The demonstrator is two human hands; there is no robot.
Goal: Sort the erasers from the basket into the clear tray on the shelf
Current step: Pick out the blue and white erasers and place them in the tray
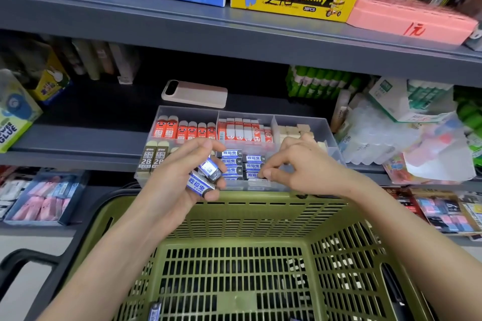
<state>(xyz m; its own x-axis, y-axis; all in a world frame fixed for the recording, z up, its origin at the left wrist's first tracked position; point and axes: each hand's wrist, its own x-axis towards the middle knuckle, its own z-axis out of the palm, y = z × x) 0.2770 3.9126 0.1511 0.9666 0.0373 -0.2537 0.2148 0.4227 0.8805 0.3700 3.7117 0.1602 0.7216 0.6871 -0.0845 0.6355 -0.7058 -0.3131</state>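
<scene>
Now our left hand (177,180) grips two blue erasers (199,184), their long axes slanting from far-left to near-right, over the near edge of the clear tray (300,121). Our right hand (302,164) pinches a third eraser (253,175), which lies left-to-right in the tray's near middle compartment, nearest in the right of two columns. One more eraser (154,311) lies in the green basket (234,232).

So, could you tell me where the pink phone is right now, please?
In the head view, the pink phone lies flat on the shelf at centre, just behind the clear tray and left of the green glue sticks.
</scene>
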